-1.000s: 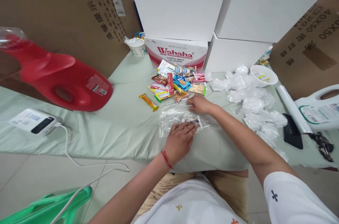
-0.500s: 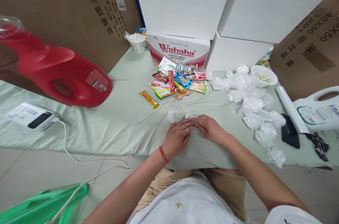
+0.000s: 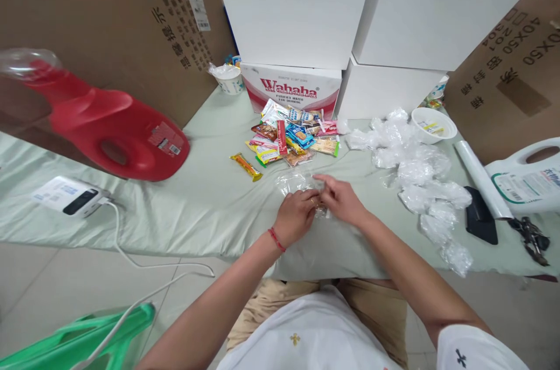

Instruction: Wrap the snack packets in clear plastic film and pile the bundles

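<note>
Covering part of clear plastic wrapping (image 3: 289,182) on the table (image 3: 205,201) with left fingers (image 3: 305,198), touching it with right fingers (image 3: 329,184); cannot tell whether grasping.

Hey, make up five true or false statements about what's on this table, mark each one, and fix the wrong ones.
1. The left hand and right hand are both at the clear plastic wrap. True.
2. The snack packets lie in front of the Wahaha box, with a yellow bar to their left. True.
3. The left hand holds the yellow bar. False: it lies on the green cloth.
4. The hands are spread wide apart. False: they are close together.
5. A white cable runs to the white device. True.
</note>
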A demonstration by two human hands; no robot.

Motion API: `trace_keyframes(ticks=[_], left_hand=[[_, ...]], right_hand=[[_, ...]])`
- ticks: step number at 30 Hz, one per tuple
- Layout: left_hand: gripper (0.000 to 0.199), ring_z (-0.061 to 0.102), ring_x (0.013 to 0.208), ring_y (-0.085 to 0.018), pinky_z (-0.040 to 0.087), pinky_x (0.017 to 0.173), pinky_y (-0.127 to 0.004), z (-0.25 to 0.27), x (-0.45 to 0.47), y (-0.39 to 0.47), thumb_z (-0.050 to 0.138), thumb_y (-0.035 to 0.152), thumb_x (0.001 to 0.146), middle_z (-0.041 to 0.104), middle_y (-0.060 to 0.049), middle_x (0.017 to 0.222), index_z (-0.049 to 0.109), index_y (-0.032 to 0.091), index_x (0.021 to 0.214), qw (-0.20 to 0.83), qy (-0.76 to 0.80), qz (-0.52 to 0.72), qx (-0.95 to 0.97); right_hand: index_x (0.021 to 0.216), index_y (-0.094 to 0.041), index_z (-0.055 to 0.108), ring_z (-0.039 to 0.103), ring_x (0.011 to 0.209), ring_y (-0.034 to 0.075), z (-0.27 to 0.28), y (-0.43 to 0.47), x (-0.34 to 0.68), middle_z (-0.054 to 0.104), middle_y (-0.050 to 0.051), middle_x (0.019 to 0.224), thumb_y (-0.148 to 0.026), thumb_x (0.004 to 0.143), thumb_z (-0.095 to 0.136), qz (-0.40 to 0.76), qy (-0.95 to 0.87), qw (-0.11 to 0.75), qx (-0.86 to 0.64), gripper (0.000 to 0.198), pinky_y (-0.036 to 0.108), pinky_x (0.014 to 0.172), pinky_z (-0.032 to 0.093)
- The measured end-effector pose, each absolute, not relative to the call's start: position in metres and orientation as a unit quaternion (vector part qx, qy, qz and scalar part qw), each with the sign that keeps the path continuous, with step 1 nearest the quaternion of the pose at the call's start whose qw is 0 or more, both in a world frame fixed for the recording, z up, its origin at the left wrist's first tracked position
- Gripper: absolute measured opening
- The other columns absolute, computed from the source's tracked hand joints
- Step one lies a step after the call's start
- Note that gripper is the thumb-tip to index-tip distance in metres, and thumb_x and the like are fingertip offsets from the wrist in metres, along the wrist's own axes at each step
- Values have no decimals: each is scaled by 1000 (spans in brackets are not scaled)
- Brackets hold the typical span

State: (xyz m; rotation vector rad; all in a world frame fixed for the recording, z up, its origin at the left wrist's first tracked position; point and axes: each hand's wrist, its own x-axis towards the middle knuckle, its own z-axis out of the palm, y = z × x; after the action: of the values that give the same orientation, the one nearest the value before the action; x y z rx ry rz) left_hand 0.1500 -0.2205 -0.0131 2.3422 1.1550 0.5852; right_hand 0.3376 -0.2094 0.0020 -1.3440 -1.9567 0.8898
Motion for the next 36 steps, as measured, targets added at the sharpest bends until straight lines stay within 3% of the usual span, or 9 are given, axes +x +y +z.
trace_keyframes(ticks=[3, 7, 10, 13, 18, 22, 25, 30, 36], left_hand=[[31, 69, 96, -23, 54, 90, -39, -19, 141, -214, 51, 12, 79, 78, -6, 100, 79, 24, 84, 408, 394, 267, 779], [16, 66, 70, -17, 56, 72, -35, -27, 120, -206, 59, 25, 75, 78, -8, 108, 73, 18, 76, 575, 464, 399, 543], [23, 64, 70, -16, 54, 71, -33, -31, 105, -198, 58, 39, 83, 76, -9, 114, 67, 18, 87, 472, 608, 484, 417], [43, 69, 97, -23, 53, 86, -36, -30, 100, -190, 46, 58, 95, 73, -11, 118, 63, 20, 106, 371, 690, 460, 418], [68, 66, 121, -33, 48, 93, -38, -16, 118, -173, 59, 73, 85, 72, -17, 122, 59, 19, 126, 363, 696, 340, 517], [51, 71, 91, -32, 48, 75, -33, -4, 130, -161, 85, 53, 63, 76, -11, 86, 70, 15, 94, 424, 668, 243, 562], [21, 66, 72, -22, 46, 67, -29, 3, 137, -165, 75, 34, 68, 69, -2, 69, 70, 16, 77, 449, 623, 253, 588], [18, 63, 74, -17, 48, 73, -28, 5, 158, -200, 61, 20, 75, 68, 0, 78, 75, 19, 86, 403, 557, 299, 661], [32, 65, 94, -20, 53, 88, -35, -11, 159, -225, 49, 28, 95, 68, -7, 93, 79, 20, 86, 356, 483, 306, 739]], right_hand=[[140, -17, 52, 65, 99, 23, 3, -228, 333, 71, 11, 112, -13, 84, 52, 278, -847, 199, -407, 55, 34, 87, 50], [144, -16, 50, 65, 99, 24, 5, -237, 332, 71, 11, 108, -9, 89, 54, 213, -886, 75, -405, 56, 32, 83, 48], [135, -18, 60, 62, 102, 24, 8, -238, 326, 70, 10, 104, -12, 96, 51, 153, -909, 6, -388, 40, 32, 84, 46], [128, -17, 65, 61, 99, 24, 10, -240, 315, 69, 11, 101, -13, 99, 49, 107, -913, -30, -394, 33, 33, 82, 45], [121, -17, 68, 59, 100, 26, 10, -243, 304, 69, 14, 100, -14, 100, 49, 86, -911, -35, -401, 28, 35, 78, 46], [124, -17, 68, 59, 102, 26, 11, -245, 307, 69, 14, 103, -14, 101, 48, 84, -911, -34, -403, 31, 35, 81, 47], [128, -17, 67, 59, 103, 26, 7, -245, 311, 69, 14, 104, -14, 100, 48, 88, -909, -24, -406, 33, 35, 83, 47], [127, -12, 69, 58, 114, 28, -2, -249, 314, 69, 18, 115, -10, 98, 48, 124, -900, 17, -418, 36, 39, 98, 48], [137, -17, 63, 48, 135, 32, 21, -299, 328, 62, 17, 136, -31, 95, 64, 211, -911, 129, -332, 44, 52, 114, 42]])
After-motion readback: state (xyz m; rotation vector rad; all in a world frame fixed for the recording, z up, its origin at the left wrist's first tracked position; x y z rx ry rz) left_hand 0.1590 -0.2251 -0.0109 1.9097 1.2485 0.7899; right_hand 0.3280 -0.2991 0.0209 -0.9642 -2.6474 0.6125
